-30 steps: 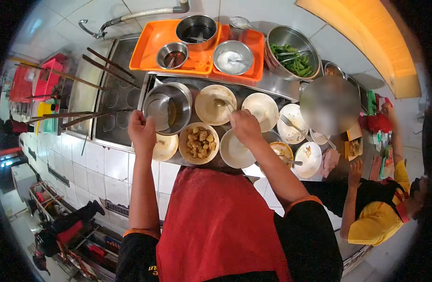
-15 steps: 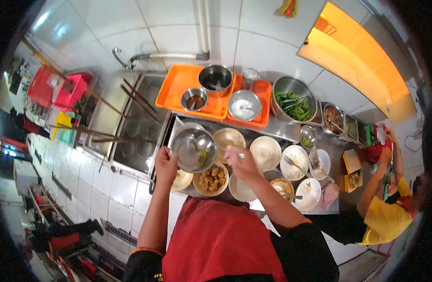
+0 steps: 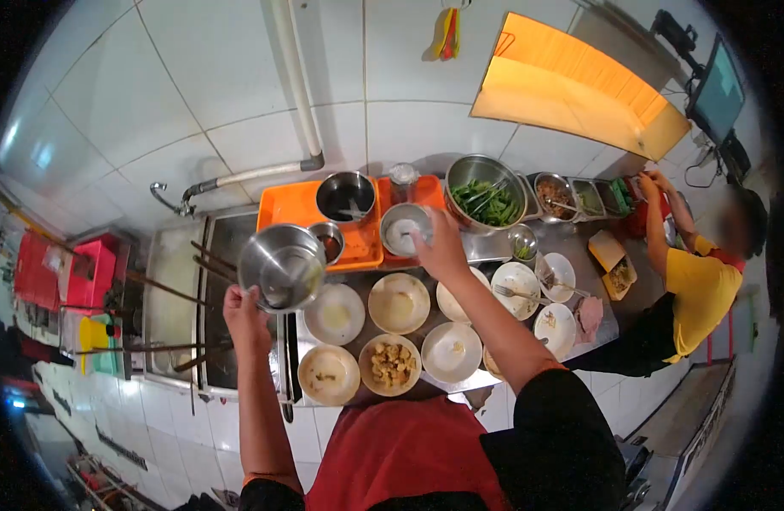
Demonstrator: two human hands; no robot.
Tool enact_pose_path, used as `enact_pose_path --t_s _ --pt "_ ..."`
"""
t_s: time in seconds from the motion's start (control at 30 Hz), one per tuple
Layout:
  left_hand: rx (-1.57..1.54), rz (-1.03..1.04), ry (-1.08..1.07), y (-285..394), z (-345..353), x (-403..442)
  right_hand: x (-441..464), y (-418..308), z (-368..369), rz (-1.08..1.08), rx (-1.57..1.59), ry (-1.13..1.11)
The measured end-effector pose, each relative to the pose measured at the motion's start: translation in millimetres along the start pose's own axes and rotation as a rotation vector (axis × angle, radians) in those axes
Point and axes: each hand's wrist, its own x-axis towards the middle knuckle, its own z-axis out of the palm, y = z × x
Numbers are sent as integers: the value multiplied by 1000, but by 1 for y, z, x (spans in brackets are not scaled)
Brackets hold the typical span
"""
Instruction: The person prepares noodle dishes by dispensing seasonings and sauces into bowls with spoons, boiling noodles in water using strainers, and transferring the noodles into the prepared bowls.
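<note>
Kitchen w/ white-tiled wall (image 3: 426, 68), a screen (image 3: 720, 92) at far R (any text too small to read) & metal counter (image 3: 571, 238) crowded w/ white bowls (image 3: 334, 313), orange trays (image 3: 281, 204) behind. L hand (image 3: 248, 319) grips metal pot (image 3: 277, 247) by its near edge, raised nr counter's L end; R hand (image 3: 443, 251) is at small steel bowl (image 3: 390, 245) of white stuff (image 3: 406, 228), can't tell what, if anything, it grips.

Saw a metal counter (image 3: 571, 239) bearing rows of pale bowls (image 3: 452, 351). Noted two orange trays (image 3: 283, 204) along the back, a large steel pot (image 3: 457, 213) beside them, and, farther right, a pink cloth (image 3: 590, 315) near an open yellow box (image 3: 607, 249).
</note>
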Motion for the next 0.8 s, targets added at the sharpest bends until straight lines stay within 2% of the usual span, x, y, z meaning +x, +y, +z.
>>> enact_pose_path --t_s 0.07,0.13,0.17,0.2,0.27,0.37,0.43,0.53,0.6,0.67,0.73,0.8 --pt "-41 34 -49 4 3 31 38 5 8 5 -58 -14" --pt "-79 71 -88 0 7 65 69 25 37 24 -283 -26" --pt "-69 93 -66 -9 11 83 81 32 47 102 -231 -29" --pt "-59 112 -35 -18 14 99 92 39 56 93 -245 -28" --pt "-83 142 -40 -38 20 124 115 44 69 310 -104 -138" --pt "-17 148 -84 -67 23 147 123 40 75 371 -35 -142" --pt "-10 134 -40 -81 27 159 123 44 80 415 -5 -144" --pt "33 99 -3 -102 30 176 115 59 88 341 244 115" --pt "0 85 -7 -114 30 185 113 36 66 279 190 302" --pt "-45 103 16 -126 34 187 107 6 39 322 127 431" --pt "42 36 28 -136 31 189 96 -44 -6 488 597 303" --pt "9 -206 -4 -126 23 184 80 -44 -29 293 483 342"
